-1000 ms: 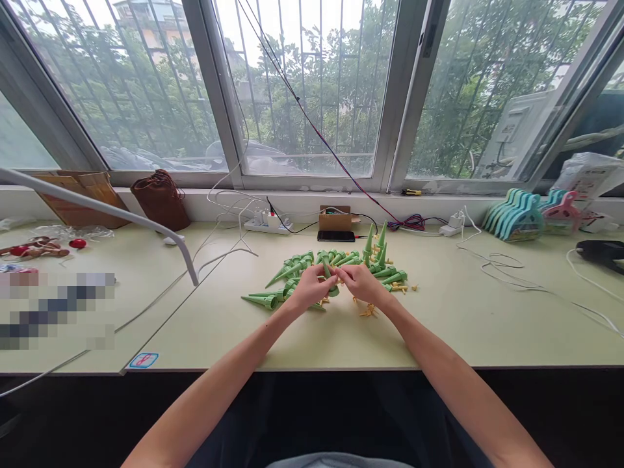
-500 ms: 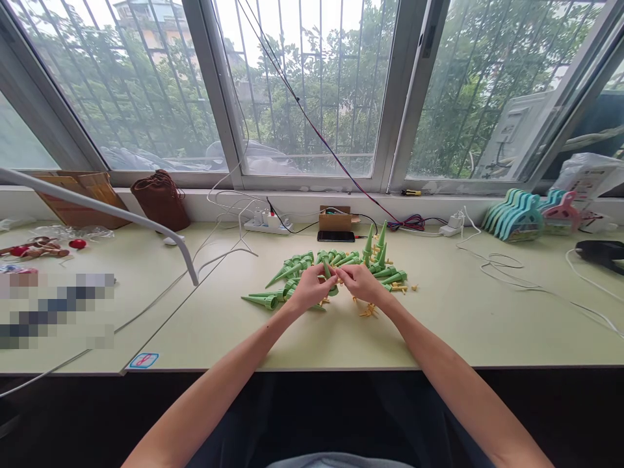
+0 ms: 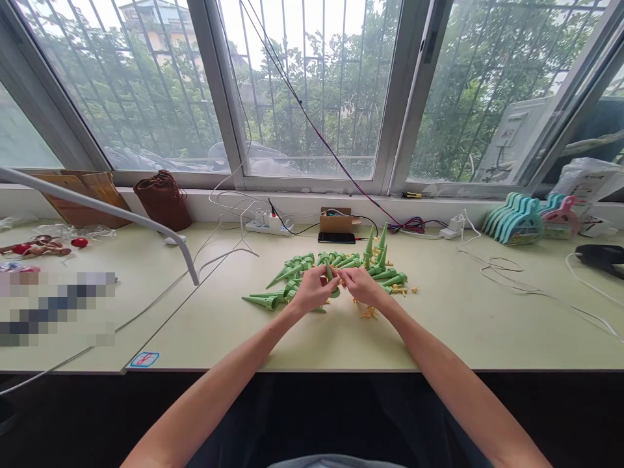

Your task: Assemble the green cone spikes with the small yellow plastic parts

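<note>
My left hand (image 3: 312, 289) is closed around a green plastic watering spike (image 3: 335, 293), whose tapered body shows between the fingers. Against it, the fingertips of my right hand (image 3: 361, 286) pinch a small yellow plastic piece, mostly covered by the fingers. Both hands meet just above the table. Around them lie several more green watering spikes (image 3: 264, 301), some on their sides, with a few standing point up behind my right hand. A little heap of yellow plastic pieces (image 3: 369, 313) rests below my right wrist.
A black phone (image 3: 336, 238) lies before a small cardboard box (image 3: 335, 222) at the back. A white power strip (image 3: 268, 225) and cables run along the sill. Teal hangers (image 3: 514, 218) stand at right; a grey curved arm (image 3: 146, 224) reaches in from the left.
My hands stay together at nearly the same spot, with the fingers shifting slightly around the spike and the yellow piece. The view has moved a little.
</note>
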`<state>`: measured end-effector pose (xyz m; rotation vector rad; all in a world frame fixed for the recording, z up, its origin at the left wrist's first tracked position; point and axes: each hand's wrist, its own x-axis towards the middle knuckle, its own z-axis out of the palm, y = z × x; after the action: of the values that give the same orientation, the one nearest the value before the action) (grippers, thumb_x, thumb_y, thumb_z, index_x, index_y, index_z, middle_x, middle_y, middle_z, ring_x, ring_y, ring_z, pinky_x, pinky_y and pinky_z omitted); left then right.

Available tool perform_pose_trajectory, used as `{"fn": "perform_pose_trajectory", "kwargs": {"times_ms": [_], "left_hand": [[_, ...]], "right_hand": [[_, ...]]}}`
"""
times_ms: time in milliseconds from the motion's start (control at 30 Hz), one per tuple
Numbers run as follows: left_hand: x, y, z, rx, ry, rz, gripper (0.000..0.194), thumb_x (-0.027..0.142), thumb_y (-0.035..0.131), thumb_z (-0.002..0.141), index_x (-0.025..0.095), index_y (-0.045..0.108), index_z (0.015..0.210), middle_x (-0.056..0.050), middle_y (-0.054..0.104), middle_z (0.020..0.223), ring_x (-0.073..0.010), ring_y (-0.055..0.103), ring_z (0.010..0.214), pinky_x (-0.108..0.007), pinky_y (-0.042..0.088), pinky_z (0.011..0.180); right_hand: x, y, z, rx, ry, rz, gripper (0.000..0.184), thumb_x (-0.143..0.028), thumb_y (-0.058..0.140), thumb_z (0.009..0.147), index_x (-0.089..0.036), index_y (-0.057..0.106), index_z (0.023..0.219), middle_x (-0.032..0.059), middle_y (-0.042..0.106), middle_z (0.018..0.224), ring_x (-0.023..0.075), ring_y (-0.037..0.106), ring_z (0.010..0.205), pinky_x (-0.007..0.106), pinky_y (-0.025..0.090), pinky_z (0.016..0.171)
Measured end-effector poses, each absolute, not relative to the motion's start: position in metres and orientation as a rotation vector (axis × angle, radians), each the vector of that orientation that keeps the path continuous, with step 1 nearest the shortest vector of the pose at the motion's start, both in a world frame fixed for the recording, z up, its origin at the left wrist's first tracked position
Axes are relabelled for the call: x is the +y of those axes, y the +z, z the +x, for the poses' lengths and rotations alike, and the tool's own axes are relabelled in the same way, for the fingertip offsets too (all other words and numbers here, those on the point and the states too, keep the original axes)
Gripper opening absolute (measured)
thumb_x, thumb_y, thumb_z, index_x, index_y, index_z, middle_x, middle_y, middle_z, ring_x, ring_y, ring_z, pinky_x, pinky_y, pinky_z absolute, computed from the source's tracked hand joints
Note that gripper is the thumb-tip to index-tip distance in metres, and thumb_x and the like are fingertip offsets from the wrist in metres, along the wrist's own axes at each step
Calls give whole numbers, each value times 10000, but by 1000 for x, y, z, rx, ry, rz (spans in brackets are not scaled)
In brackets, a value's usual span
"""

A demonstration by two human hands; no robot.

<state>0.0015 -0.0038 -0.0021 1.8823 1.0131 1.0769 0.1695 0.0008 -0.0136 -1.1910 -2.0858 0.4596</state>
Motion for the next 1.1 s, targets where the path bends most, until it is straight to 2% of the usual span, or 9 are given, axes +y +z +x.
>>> {"fn": "perform_pose_trajectory", "kwargs": {"times_ms": [367, 667, 1100], "left_hand": [[-3, -7, 0, 1007, 1076, 2005, 223, 366, 590, 826, 152, 585, 765, 8, 527, 598, -58, 414, 442, -172, 310, 405], [-6, 3, 2, 1072, 1124, 1867, 219, 356, 622, 774, 142, 595, 734, -3, 581, 631, -80, 505, 485, -187, 381, 456], [-1, -6, 0, 1019, 1131, 2010, 216, 354, 597, 815, 141, 612, 784, 14, 532, 594, -69, 424, 466, -187, 323, 441]], "right_hand": [[2, -13, 170, -2114, 470, -1213, 427, -371, 283, 988, -196, 368, 608, -25, 407, 548, 115, 358, 543, 268, 255, 572], [3, -16, 170, -2023, 495, -1126, 369, -372, 340, 974, -194, 398, 655, -18, 463, 610, 113, 374, 574, 255, 276, 562], [3, -14, 170, -2091, 487, -1163, 388, -351, 308, 979, -193, 392, 635, -19, 454, 573, 111, 370, 551, 274, 248, 575]]}}
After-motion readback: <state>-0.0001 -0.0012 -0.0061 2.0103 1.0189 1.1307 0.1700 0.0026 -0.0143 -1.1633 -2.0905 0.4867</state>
